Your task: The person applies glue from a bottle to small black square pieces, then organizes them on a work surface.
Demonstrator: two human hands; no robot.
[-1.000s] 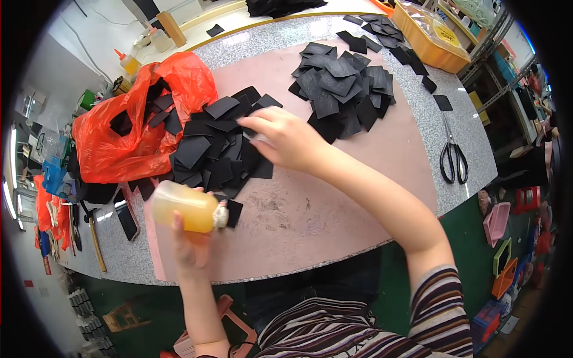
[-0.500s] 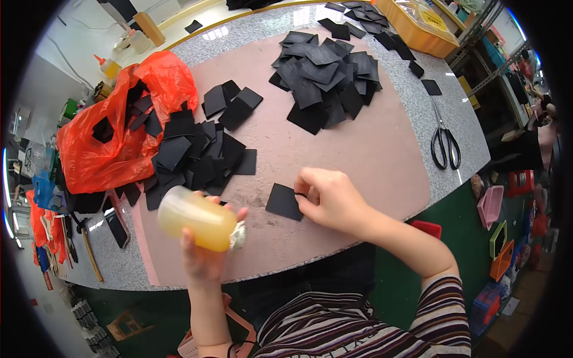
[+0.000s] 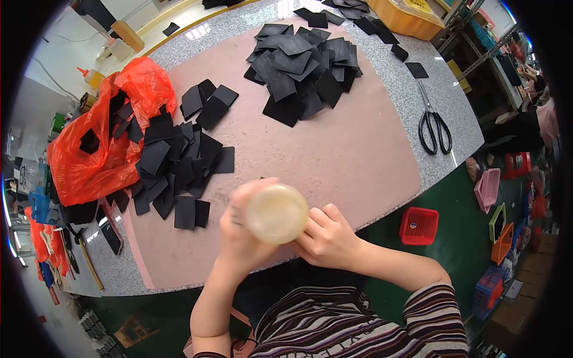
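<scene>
My left hand (image 3: 239,235) is wrapped round a translucent bottle (image 3: 277,213), whose round base faces the camera. Close beside it, my right hand (image 3: 328,238) has its fingers curled together at the bottle's right edge; what they hold, if anything, is hidden. The black square that lay by my right hand is out of sight. On the pink mat (image 3: 334,155), a loose heap of black squares (image 3: 173,158) lies to the left, with a small group (image 3: 209,104) above it. A bigger pile of black squares (image 3: 301,68) sits towards the back.
A red plastic bag (image 3: 95,155) with black pieces lies at the left. Black-handled scissors (image 3: 434,128) rest on the speckled table (image 3: 465,125) at the right. A yellow bin (image 3: 412,18) stands at the back right, and a red basket (image 3: 419,225) is below the table edge.
My left hand has brought the bottle right and turned its base towards the camera. My right hand has moved nearer the front edge beside it. The view has shifted slightly.
</scene>
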